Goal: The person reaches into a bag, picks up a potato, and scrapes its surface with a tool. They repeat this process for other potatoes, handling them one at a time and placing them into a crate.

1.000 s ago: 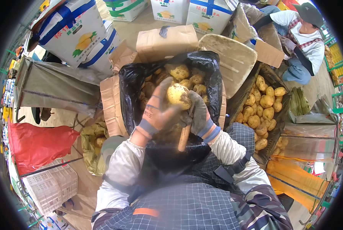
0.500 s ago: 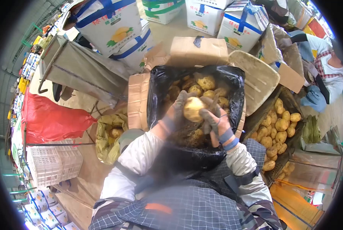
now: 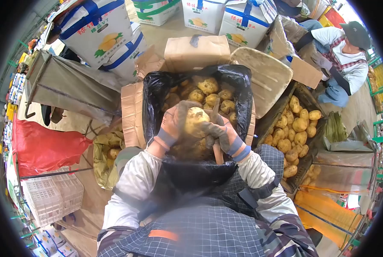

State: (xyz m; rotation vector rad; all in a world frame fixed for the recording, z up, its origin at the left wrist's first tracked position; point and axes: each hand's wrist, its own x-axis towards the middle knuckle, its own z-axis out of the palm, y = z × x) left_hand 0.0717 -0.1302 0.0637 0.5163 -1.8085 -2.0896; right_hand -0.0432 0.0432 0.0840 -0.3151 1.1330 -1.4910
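Observation:
My left hand [image 3: 174, 122], in a grey-and-orange work glove, is closed round a large yellow potato [image 3: 196, 121] with brown soil patches. Gloved too, my right hand [image 3: 222, 133] grips a knife [image 3: 217, 153]; its tan handle sticks out below the fist and a brownish blade points up past the knuckles. The right fingertips touch the potato's right side. Both hands are over an open carton lined with black plastic [image 3: 154, 92]. Inside it lie several soil-covered potatoes [image 3: 207, 85], partly hidden by my hands.
Right of the carton, a dark crate [image 3: 291, 188] holds many potatoes beside a worn plastic scoop [image 3: 260, 81]. A green sack [image 3: 103, 165] stands at left near a red sack [image 3: 50, 147] and white basket [image 3: 50, 197]. White printed boxes [image 3: 93, 36] line the back; a person [image 3: 343, 60] crouches at right.
The view has shifted, moving the scene left. The potato has been turned between my hands, showing a soil-patched side. The person at right has come further into view.

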